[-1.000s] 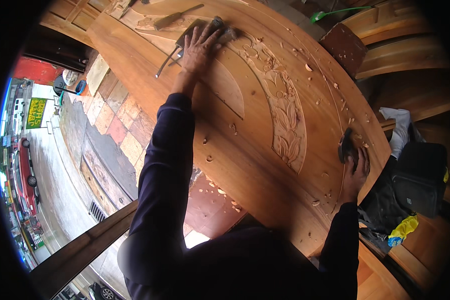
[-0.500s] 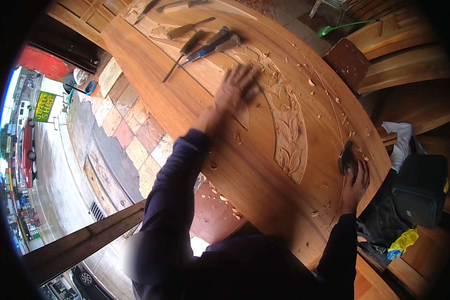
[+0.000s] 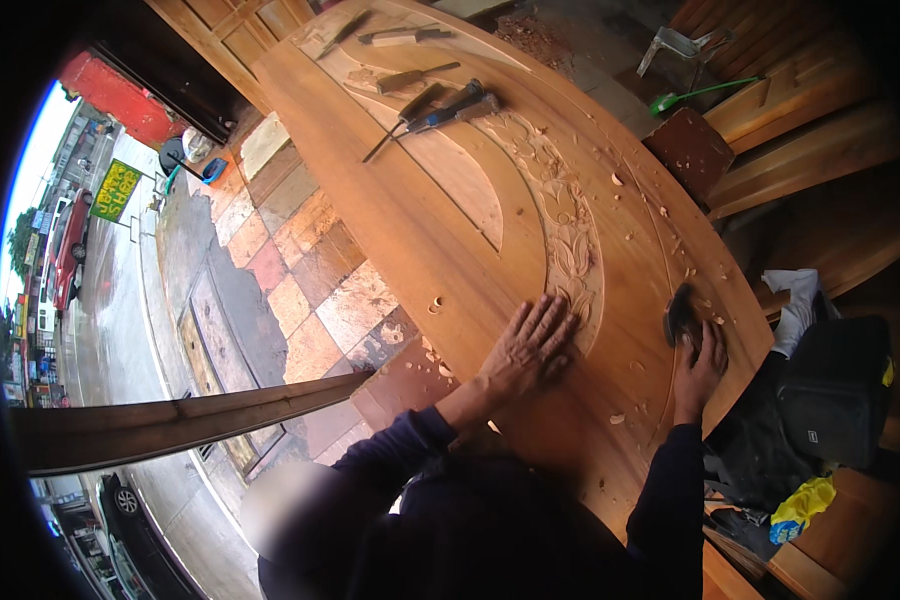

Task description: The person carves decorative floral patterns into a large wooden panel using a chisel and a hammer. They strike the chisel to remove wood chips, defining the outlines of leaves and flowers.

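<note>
My left hand (image 3: 538,342) lies flat with fingers stretched out on a large wooden panel (image 3: 390,235). Its fingertips reach the near end of a carved band of leaves and flowers (image 3: 573,245). On the right part of the panel rests my right hand (image 3: 700,368), fingers apart and slightly bent. Beside its fingertips is a dark, rounded object (image 3: 681,312), whose kind I cannot make out; the fingers seem to touch its near end without closing round it. Toward the far end lie several carving tools, among them a blue-handled one (image 3: 440,112) and a wooden-handled one (image 3: 402,80).
Curled wood shavings (image 3: 617,180) are scattered over the panel. At right stand a black case (image 3: 836,385), a white cloth (image 3: 794,300) and wooden panels (image 3: 805,150). A wooden post (image 3: 200,425) crosses at left, before a tiled floor (image 3: 310,290) and a street with cars.
My left hand has come back toward me along the panel, from beside the carving's middle to its near end. My right hand stays beside the dark object. The whole view has shifted slightly.
</note>
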A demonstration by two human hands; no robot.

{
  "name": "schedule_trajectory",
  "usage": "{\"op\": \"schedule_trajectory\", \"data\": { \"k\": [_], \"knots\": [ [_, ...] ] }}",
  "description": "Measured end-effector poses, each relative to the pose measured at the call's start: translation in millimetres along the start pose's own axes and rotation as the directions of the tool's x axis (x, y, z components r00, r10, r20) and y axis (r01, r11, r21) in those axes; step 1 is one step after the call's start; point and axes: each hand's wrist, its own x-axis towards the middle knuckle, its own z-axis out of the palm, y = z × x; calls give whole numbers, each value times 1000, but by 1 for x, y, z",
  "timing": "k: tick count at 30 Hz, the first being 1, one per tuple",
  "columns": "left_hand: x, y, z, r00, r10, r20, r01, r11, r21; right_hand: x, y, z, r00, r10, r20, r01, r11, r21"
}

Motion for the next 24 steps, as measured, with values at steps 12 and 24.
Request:
{"op": "schedule_trajectory", "data": {
  "k": [12, 24],
  "knots": [
    [-102, 73, -33, 995, 98, 36, -96, 994, -55, -7, 16, 7, 998, -19, -61, 21, 999, 26],
    [-93, 166, -288, 916, 76, -393, -393, -19, -919, -11, -1, 10, 992, -111, -62, 114, 993, 32]
  ]
}}
